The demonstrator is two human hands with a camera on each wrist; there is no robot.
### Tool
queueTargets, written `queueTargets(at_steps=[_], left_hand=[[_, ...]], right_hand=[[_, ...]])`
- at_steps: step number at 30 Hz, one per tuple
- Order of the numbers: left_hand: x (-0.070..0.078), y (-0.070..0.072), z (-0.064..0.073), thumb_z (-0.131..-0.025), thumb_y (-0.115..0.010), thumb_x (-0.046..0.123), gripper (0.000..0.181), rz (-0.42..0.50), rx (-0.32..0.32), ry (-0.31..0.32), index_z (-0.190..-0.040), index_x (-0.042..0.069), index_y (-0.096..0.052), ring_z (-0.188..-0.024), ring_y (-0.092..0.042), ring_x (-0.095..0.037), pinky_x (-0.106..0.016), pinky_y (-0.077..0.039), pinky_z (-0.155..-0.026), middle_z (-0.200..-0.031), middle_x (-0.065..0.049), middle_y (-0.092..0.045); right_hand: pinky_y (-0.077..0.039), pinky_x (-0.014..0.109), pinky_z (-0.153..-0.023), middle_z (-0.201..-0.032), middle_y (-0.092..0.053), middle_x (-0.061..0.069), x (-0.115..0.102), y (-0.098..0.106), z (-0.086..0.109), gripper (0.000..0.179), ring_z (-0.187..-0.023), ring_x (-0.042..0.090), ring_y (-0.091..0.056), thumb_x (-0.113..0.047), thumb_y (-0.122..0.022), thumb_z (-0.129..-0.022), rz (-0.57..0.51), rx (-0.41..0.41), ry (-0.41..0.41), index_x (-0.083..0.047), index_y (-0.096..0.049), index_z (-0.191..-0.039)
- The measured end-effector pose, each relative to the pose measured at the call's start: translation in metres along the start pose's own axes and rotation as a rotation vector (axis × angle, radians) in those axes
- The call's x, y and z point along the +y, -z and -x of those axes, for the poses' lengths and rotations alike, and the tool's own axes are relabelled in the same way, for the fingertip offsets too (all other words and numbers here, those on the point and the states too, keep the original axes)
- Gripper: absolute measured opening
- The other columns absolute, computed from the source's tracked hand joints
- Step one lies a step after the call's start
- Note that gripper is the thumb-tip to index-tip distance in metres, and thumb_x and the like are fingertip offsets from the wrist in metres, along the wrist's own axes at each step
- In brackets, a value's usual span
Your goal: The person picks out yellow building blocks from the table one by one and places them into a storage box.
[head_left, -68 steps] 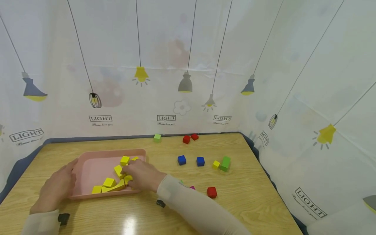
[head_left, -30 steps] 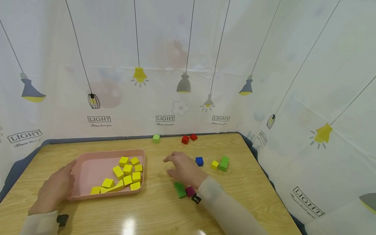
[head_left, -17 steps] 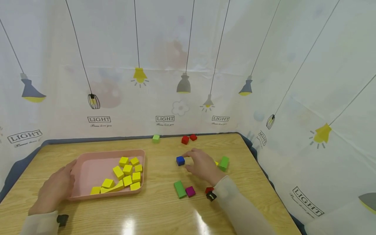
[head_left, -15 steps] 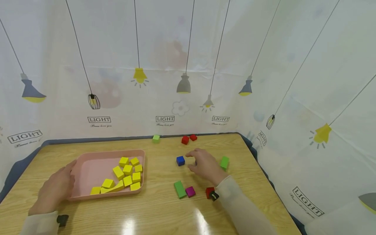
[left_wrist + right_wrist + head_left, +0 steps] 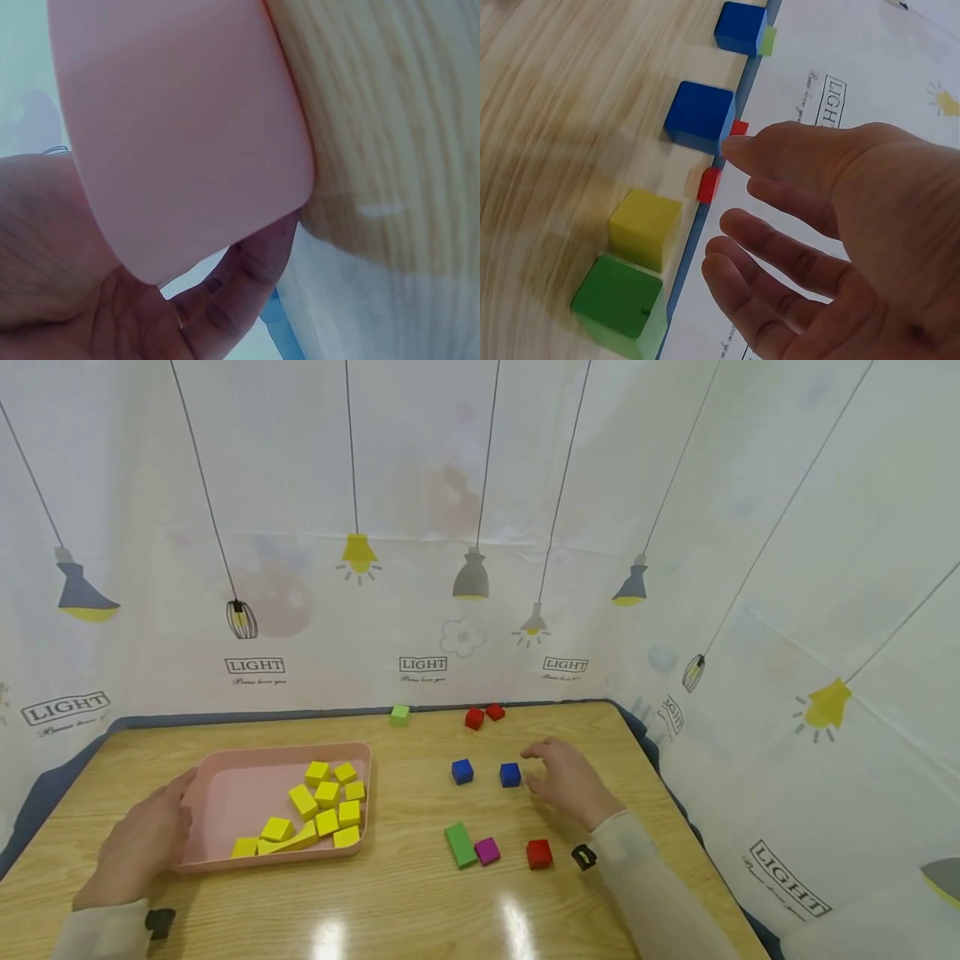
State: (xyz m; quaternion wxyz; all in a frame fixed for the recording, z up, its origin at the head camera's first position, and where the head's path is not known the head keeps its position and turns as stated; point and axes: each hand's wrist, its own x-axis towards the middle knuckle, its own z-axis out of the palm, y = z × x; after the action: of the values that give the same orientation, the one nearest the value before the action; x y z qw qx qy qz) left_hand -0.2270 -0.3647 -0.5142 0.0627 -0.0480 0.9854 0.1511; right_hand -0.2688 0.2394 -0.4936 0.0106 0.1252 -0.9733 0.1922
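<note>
My left hand (image 5: 146,839) holds the left end of the pink tray (image 5: 236,797), its fingers curled round the outer wall in the left wrist view. Several yellow blocks (image 5: 327,794) lie in the tray's right half. My right hand (image 5: 573,785) holds nothing; its fingers are apart and loosely bent over the table's right side. Just left of its fingertips sits a blue cube (image 5: 510,775). A yellow cube (image 5: 645,229) and a green block (image 5: 619,307) stand side by side in the right wrist view; the right hand hides them in the head view.
Another blue cube (image 5: 462,771) lies near mid-table. Closer in are a green block (image 5: 461,845), a magenta cube (image 5: 487,851) and a red cube (image 5: 538,854). At the back edge stand a light green cube (image 5: 400,716) and two red blocks (image 5: 475,719).
My right hand has left the tray and moved right, past both blue cubes, covering the yellow cube and green block at the right. My left hand stays on the tray.
</note>
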Motion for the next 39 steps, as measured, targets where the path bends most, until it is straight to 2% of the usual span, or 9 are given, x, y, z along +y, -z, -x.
queueTargets(at_steps=[6, 12, 16, 20, 26, 33, 39], left_hand=[[0.0, 0.0, 0.0, -0.115, -0.052, 0.004, 0.067, 0.0, 0.006, -0.001, -0.175, -0.013, -0.027, -0.138, -0.058, -0.068, -0.086, -0.05, -0.113, -0.166, -0.052, -0.04], [0.001, 0.0, 0.0, -0.115, -0.053, 0.003, 0.066, -0.007, 0.016, -0.006, -0.174, -0.014, -0.029, -0.124, -0.065, -0.06, -0.083, -0.054, -0.108, -0.162, -0.052, -0.045], [0.001, 0.0, 0.0, -0.115, -0.054, 0.004, 0.066, -0.014, 0.021, -0.012, -0.173, -0.014, -0.03, -0.122, -0.067, -0.06, -0.083, -0.055, -0.107, -0.159, -0.052, -0.048], [0.0, 0.0, -0.001, -0.115, -0.054, 0.004, 0.066, -0.018, 0.019, -0.012, -0.173, -0.013, -0.03, -0.129, -0.064, -0.064, -0.084, -0.054, -0.109, -0.16, -0.051, -0.047], [0.0, -0.001, 0.0, -0.115, -0.054, 0.005, 0.065, -0.019, 0.022, -0.013, -0.173, -0.013, -0.03, -0.128, -0.065, -0.064, -0.083, -0.054, -0.109, -0.158, -0.051, -0.049], [0.001, -0.001, 0.004, -0.115, -0.054, 0.003, 0.064, 0.0, 0.052, -0.03, -0.173, -0.014, -0.032, -0.144, -0.053, -0.073, -0.086, -0.05, -0.112, -0.164, -0.052, -0.044], [0.003, 0.0, 0.005, -0.115, -0.054, 0.003, 0.065, 0.002, 0.045, -0.025, -0.173, -0.014, -0.031, -0.138, -0.059, -0.069, -0.084, -0.051, -0.112, -0.163, -0.052, -0.045]], right_hand=[[-0.062, 0.057, -0.117, -0.139, -0.079, 0.015, 0.013, 0.002, 0.001, 0.04, -0.128, 0.036, -0.075, -0.014, -0.09, -0.103, 0.003, -0.042, -0.01, -0.005, -0.081, -0.141], [-0.059, 0.058, -0.123, -0.144, -0.076, 0.013, 0.022, 0.002, 0.004, 0.042, -0.135, 0.035, -0.072, -0.014, -0.09, -0.102, 0.002, -0.114, -0.043, -0.01, -0.081, -0.143], [-0.059, 0.057, -0.124, -0.148, -0.076, 0.014, 0.025, 0.005, 0.006, 0.046, -0.137, 0.036, -0.072, -0.011, -0.092, -0.1, 0.015, -0.149, -0.015, -0.009, -0.08, -0.145], [-0.061, 0.055, -0.122, -0.149, -0.077, 0.014, 0.028, 0.009, 0.005, 0.048, -0.136, 0.034, -0.072, -0.008, -0.092, -0.099, 0.035, -0.177, 0.011, -0.008, -0.079, -0.145], [-0.062, 0.052, -0.119, -0.142, -0.081, 0.012, 0.03, 0.009, 0.0, 0.042, -0.128, 0.029, -0.075, -0.004, -0.09, -0.099, 0.086, -0.21, 0.044, -0.009, -0.083, -0.14], [-0.062, 0.055, -0.119, -0.131, -0.085, 0.012, 0.033, 0.006, -0.003, 0.03, -0.131, 0.035, -0.078, 0.003, -0.086, -0.1, 0.106, -0.21, 0.109, -0.006, -0.087, -0.129], [-0.062, 0.056, -0.117, -0.129, -0.087, 0.013, 0.034, 0.004, -0.007, 0.027, -0.132, 0.039, -0.078, 0.005, -0.084, -0.099, 0.088, -0.207, 0.127, -0.005, -0.088, -0.124]])
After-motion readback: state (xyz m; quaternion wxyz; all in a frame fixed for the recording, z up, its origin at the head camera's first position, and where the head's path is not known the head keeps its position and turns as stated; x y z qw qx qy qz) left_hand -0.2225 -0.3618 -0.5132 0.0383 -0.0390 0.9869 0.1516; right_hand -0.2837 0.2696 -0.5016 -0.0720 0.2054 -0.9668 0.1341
